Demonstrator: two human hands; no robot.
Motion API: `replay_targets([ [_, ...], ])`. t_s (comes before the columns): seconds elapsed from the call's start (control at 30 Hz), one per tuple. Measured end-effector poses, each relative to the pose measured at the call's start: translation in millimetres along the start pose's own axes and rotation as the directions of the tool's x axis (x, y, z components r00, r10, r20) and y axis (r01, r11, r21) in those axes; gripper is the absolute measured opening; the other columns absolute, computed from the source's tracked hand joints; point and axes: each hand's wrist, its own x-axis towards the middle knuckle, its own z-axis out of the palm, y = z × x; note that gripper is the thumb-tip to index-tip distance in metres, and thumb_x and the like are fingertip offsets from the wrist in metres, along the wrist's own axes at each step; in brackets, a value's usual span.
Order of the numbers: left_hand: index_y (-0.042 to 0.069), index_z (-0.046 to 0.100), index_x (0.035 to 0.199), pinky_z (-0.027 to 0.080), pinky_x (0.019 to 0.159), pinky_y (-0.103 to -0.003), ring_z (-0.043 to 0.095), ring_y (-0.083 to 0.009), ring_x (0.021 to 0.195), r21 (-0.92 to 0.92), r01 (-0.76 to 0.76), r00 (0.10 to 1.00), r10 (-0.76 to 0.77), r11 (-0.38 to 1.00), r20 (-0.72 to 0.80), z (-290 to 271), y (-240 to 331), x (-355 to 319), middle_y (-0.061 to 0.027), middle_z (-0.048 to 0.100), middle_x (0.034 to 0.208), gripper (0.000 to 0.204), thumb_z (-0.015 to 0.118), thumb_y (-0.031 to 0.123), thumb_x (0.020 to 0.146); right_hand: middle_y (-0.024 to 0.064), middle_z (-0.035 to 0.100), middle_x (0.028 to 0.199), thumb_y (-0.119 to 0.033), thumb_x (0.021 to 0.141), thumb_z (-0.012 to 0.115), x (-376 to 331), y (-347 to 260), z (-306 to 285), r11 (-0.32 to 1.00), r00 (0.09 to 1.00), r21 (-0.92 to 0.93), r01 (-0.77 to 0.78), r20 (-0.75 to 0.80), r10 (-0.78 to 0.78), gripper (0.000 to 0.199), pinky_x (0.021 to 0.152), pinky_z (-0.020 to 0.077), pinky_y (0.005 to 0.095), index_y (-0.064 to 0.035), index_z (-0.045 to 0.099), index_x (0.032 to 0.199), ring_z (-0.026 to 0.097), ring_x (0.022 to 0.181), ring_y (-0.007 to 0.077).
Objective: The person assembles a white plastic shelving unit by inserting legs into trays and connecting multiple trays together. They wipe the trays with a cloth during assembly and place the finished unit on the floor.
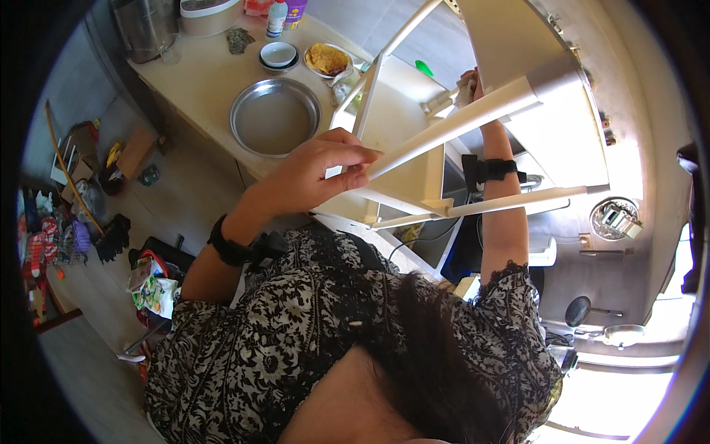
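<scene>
A white stool [462, 132] is tilted over the sink, its tubular legs pointing toward me and its broad seat at the upper right. My left hand [314, 169] pinches the end of the nearest leg between thumb and fingers. Beyond that leg, my right arm reaches up along the stool's far side. There my right hand [478, 80], partly hidden by the stool, is closed on a crumpled whitish cloth [464, 92] near the seat. Both wrists wear black bands.
On the counter [200, 96] at the left stand a round metal pan [274, 118], small bowls [278, 55], a plate of yellow food [327, 59] and a white bottle [276, 19]. A dark sink basin [433, 240] lies below the stool. Bags and boxes clutter the floor at far left.
</scene>
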Motion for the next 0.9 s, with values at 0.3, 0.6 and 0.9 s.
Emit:
replay_targets([
  [0.3, 0.004, 0.058, 0.127, 0.051, 0.090, -0.030, 0.064, -0.0182, 0.105, -0.350, 0.050, 0.971, -0.128, 0.935, -0.202, -50, -55, 62, -0.0109, 0.066, 0.118, 0.032, 0.056, 0.018, 0.098, 0.0046, 0.066, 0.082, -0.028, 0.100, 0.052, -44, -49, 34, 0.974, 0.993, -0.227, 0.019, -0.112, -0.046, 0.030, 0.064, 0.0460, 0.0282, -0.0009, 0.063, 0.092, 0.055, 0.069, 0.0104],
  [0.6, 0.005, 0.058, 0.124, 0.049, 0.080, -0.034, 0.065, -0.0219, 0.091, 0.031, 0.170, 0.965, -0.160, 0.985, -0.206, -67, -176, 163, -0.0125, 0.069, 0.100, 0.032, 0.052, 0.025, 0.100, 0.0107, 0.065, 0.084, -0.044, 0.103, 0.042, -34, -47, 70, 0.951, 0.992, -0.295, 0.098, -0.044, -0.116, 0.049, 0.073, 0.0479, 0.0309, 0.0016, 0.059, 0.109, 0.058, 0.077, 0.0167],
  [0.9, 0.003, 0.064, 0.100, 0.046, 0.065, -0.038, 0.059, -0.0281, 0.068, 0.143, 0.107, 0.962, -0.066, 0.984, -0.266, -73, -175, 163, -0.0140, 0.063, 0.076, 0.023, 0.055, 0.023, 0.096, 0.0027, 0.055, 0.081, -0.039, 0.103, 0.045, -4, -79, 47, 0.900, 0.933, -0.373, -0.225, 0.184, 0.309, 0.043, 0.064, 0.0449, 0.0237, -0.0018, 0.063, 0.113, 0.052, 0.072, 0.0095],
])
